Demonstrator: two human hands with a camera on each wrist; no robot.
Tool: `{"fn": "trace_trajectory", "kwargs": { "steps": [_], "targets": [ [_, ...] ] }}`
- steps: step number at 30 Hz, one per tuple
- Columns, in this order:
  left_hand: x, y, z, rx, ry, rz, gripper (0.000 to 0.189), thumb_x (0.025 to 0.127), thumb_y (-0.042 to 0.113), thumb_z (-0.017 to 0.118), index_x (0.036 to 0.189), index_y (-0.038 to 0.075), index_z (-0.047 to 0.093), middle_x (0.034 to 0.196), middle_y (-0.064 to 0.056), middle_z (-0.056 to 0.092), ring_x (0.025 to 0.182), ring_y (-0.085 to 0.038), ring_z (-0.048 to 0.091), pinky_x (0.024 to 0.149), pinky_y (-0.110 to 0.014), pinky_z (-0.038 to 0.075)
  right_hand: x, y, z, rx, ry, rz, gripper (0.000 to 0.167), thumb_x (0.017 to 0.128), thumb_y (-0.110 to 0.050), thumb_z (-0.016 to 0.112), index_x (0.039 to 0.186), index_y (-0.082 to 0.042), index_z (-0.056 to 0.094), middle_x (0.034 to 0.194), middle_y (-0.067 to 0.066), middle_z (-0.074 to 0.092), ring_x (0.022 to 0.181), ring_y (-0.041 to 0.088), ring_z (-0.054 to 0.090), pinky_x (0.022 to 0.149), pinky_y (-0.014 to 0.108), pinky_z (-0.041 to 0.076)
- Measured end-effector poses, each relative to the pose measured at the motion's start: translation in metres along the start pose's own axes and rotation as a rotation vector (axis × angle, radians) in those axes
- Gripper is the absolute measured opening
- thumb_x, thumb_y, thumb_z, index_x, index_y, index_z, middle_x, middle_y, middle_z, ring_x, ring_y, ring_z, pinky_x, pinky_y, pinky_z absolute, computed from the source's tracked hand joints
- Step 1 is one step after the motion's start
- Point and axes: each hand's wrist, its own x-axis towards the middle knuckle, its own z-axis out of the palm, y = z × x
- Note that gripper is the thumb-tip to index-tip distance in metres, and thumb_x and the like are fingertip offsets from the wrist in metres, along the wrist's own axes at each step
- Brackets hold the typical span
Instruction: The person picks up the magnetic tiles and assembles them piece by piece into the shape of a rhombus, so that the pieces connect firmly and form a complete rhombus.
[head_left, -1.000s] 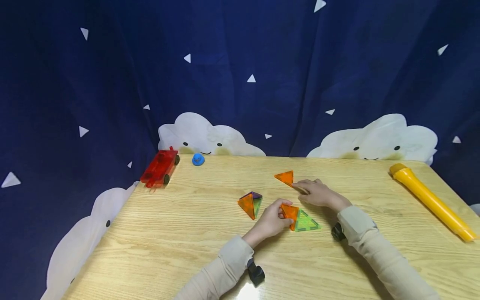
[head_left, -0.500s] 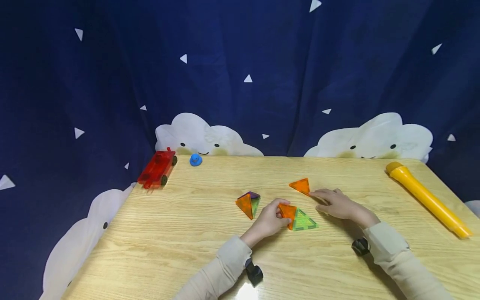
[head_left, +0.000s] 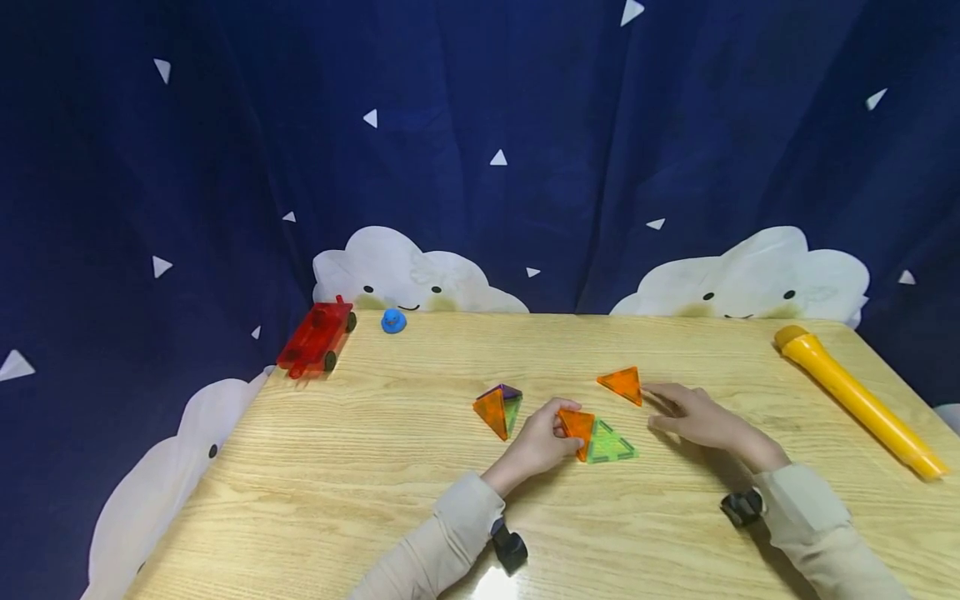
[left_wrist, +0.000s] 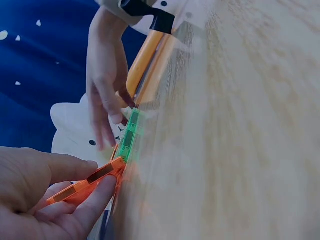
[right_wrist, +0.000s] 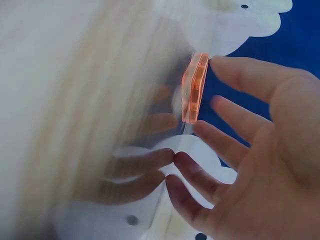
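In the head view my left hand (head_left: 542, 442) pinches an orange triangular magnetic tile (head_left: 579, 428) between thumb and fingers. The left wrist view shows this orange tile (left_wrist: 95, 180) tilted up from the table, its edge meeting a green triangular tile (head_left: 611, 443) that lies flat. My right hand (head_left: 697, 417) hovers low beside a second orange triangular tile (head_left: 624, 385), fingers loosely bent and spread. The right wrist view has that tile (right_wrist: 195, 89) at the fingertips, not enclosed by them; whether they touch is hard to tell.
A small built piece of orange, green and purple tiles (head_left: 497, 410) stands left of my left hand. A red toy car base (head_left: 318, 337) and a blue rubber duck (head_left: 393, 321) sit at the far left. A yellow stick (head_left: 858, 400) lies along the table's right side.
My right hand has moved right and toward me, and the second orange tile has slid the same way along the table. My left hand stays in place with its tile.
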Motion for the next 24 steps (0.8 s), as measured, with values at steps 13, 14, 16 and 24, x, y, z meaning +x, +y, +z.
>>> {"fn": "trace_trajectory", "kwargs": {
  "steps": [13,14,16,24],
  "targets": [
    [0.001,0.0,0.002,0.004,-0.012,-0.016,0.044,0.085,-0.001,0.067,0.126,0.005,0.054,0.091,-0.002,0.056,0.072,-0.006,0.043,0.06,-0.017,0.039,0.041,0.015,-0.002,0.095,0.002,0.067,0.077,0.09,-0.029,0.065,0.144,0.009,0.027,0.144,0.033,0.03,0.129,0.055,0.026,0.101,0.068,0.019],
    [0.002,0.0,0.003,0.002,-0.013,-0.023,0.045,0.085,-0.001,0.067,0.127,0.006,0.054,0.092,-0.002,0.056,0.072,-0.006,0.044,0.06,-0.016,0.039,0.044,0.015,-0.002,0.092,-0.001,0.07,0.074,0.091,-0.029,0.064,0.143,0.01,0.029,0.143,0.034,0.032,0.129,0.055,0.025,0.101,0.068,0.017],
    [0.002,-0.001,0.003,-0.006,-0.017,-0.026,0.046,0.085,-0.001,0.067,0.128,0.005,0.053,0.093,-0.003,0.058,0.072,-0.005,0.046,0.06,-0.016,0.041,0.047,0.014,-0.003,0.081,-0.003,0.075,0.069,0.092,-0.027,0.063,0.14,0.011,0.034,0.141,0.035,0.035,0.128,0.055,0.025,0.101,0.068,0.015],
    [0.001,0.0,0.0,0.001,-0.008,-0.029,0.046,0.084,0.0,0.068,0.127,0.007,0.053,0.096,-0.003,0.057,0.075,-0.006,0.047,0.063,-0.017,0.042,0.053,0.01,-0.003,0.034,-0.004,0.098,0.062,0.089,-0.027,0.066,0.132,0.013,0.044,0.136,0.036,0.038,0.123,0.054,0.03,0.098,0.065,0.023]
  ]
}}
